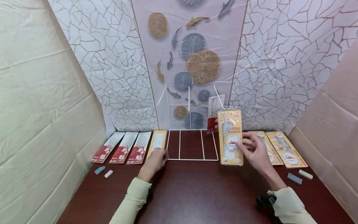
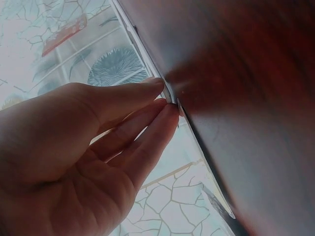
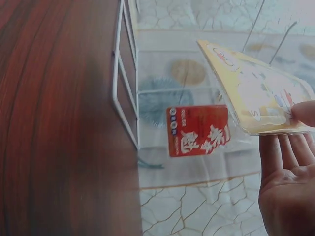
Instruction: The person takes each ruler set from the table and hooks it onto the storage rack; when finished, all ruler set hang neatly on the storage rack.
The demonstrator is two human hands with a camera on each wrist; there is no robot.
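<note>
My right hand holds up a yellow duck-printed stationery pack, thumb on its front and fingers behind. The pack's top edge is by the tip of the right prong of a white wire display rack. On that same prong, farther back, hangs a red-and-white ruler pack, partly hidden by the yellow one in the head view. At the rack's front left corner, my left hand pinches the white wire between thumb and fingertips. A yellow-edged pack lies partly beneath that hand.
Several red-and-white packs lie in a row at the left. More yellow duck packs lie at the right. Small erasers, a blue one and a grey one among them, rest near both rows. Patterned cloth hangs behind.
</note>
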